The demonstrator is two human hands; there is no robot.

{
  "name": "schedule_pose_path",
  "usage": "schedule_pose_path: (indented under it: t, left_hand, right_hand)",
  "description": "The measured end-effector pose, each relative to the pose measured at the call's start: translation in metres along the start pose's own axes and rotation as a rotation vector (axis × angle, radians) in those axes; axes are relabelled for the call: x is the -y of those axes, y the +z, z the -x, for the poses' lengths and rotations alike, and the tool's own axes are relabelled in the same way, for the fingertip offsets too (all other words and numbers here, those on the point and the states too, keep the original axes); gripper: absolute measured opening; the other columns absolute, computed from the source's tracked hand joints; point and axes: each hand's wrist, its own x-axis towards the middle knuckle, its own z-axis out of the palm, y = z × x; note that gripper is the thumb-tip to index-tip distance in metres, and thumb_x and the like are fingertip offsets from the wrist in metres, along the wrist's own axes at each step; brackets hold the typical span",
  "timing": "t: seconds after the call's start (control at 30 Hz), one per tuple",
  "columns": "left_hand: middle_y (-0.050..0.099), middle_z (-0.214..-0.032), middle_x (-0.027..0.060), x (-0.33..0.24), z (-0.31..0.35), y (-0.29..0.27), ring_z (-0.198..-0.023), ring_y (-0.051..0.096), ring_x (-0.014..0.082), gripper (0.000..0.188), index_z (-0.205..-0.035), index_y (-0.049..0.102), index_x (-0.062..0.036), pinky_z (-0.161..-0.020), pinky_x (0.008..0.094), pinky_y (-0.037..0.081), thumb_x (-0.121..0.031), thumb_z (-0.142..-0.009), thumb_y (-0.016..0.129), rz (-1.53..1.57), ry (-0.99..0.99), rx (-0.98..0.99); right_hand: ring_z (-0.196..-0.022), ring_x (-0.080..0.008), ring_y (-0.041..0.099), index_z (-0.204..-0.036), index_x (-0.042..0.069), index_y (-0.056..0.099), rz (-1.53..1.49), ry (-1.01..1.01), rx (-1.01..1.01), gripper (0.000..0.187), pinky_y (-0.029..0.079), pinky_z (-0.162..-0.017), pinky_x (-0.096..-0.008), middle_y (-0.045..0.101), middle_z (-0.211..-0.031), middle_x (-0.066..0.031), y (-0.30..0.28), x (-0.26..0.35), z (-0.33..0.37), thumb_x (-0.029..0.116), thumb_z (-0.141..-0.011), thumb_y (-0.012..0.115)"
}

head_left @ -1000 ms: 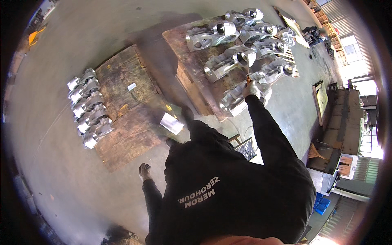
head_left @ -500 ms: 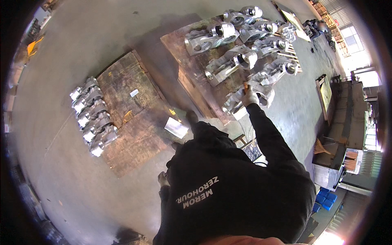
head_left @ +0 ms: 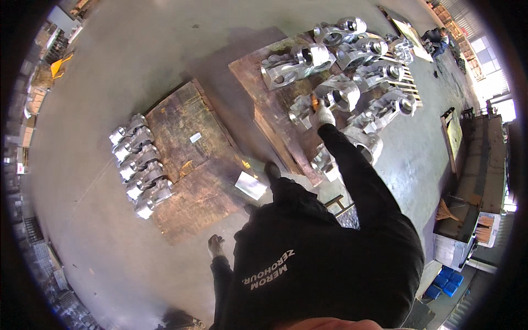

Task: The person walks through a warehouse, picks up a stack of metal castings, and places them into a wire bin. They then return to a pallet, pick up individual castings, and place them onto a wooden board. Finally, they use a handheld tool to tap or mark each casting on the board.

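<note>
My right hand (head_left: 323, 116), in a pale glove, reaches over a large silver metal casting (head_left: 338, 93) with round bores. Its fingers are closed around a small orange-brown thing (head_left: 315, 103), too small to make out, at the casting's near end. Another silver casting (head_left: 366, 144) lies closer to me, partly hidden by my right forearm. My left hand (head_left: 216, 247), also gloved, hangs low beside my body with its fingers loosely apart. Nothing shows in it, and it touches none of the parts.
Several more castings (head_left: 297, 63) lie on the brown wooden platform (head_left: 247, 71). A second wooden board (head_left: 181, 124) bears a row of silver parts (head_left: 137, 165) along its left edge and a white sheet (head_left: 251, 185) at its right. Far right, a person (head_left: 437, 41) is near a board.
My right hand has moved away from the nearest casting to the one farther off and to the left. My left hand has swung outward from my body. The view has shifted slightly.
</note>
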Motion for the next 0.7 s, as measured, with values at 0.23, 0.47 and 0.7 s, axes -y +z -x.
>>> schedule_pose_path:
  t: [0.23, 0.47, 0.7]
  left_hand:
    - [0.064, -0.093, 0.0126, 0.011, 0.053, 0.036, -0.081, 0.062, 0.0249, 0.029, -0.108, 0.059, -0.0023, -0.07, 0.0376, 0.054, -0.024, -0.09, 0.062, -0.158, 0.017, -0.16]
    - [0.062, -0.115, 0.014, 0.066, 0.052, -0.011, -0.105, 0.058, 0.0314, 0.028, -0.111, 0.059, -0.0119, -0.089, 0.0409, 0.049, -0.027, -0.087, 0.062, -1.423, 0.498, 0.006]
    - [0.063, -0.106, 0.0161, 0.038, 0.06, 0.017, -0.092, 0.063, 0.0276, 0.034, -0.113, 0.057, -0.0035, -0.08, 0.0402, 0.051, -0.028, -0.089, 0.058, -0.216, 0.004, -0.184]
  right_hand:
    - [-0.091, -0.0425, 0.064, -0.123, 0.006, 0.047, -0.133, 0.222, -0.039, 0.053, 0.05, -0.079, -0.0503, 0.066, -0.099, -0.0253, 0.014, 0.002, -0.048, 0.039, -0.084, 0.062]
    - [-0.09, -0.0393, 0.065, -0.118, 0.004, 0.051, -0.016, 0.06, 0.067, 0.051, 0.05, -0.074, -0.0483, 0.066, -0.095, -0.0249, 0.021, -0.006, -0.066, 0.042, -0.086, 0.059]
    - [-0.08, -0.044, 0.065, -0.12, 0.004, 0.047, -0.018, -0.193, 0.099, 0.05, 0.05, -0.069, -0.0517, 0.065, -0.081, -0.0275, 0.047, 0.003, -0.063, 0.038, -0.086, 0.059]
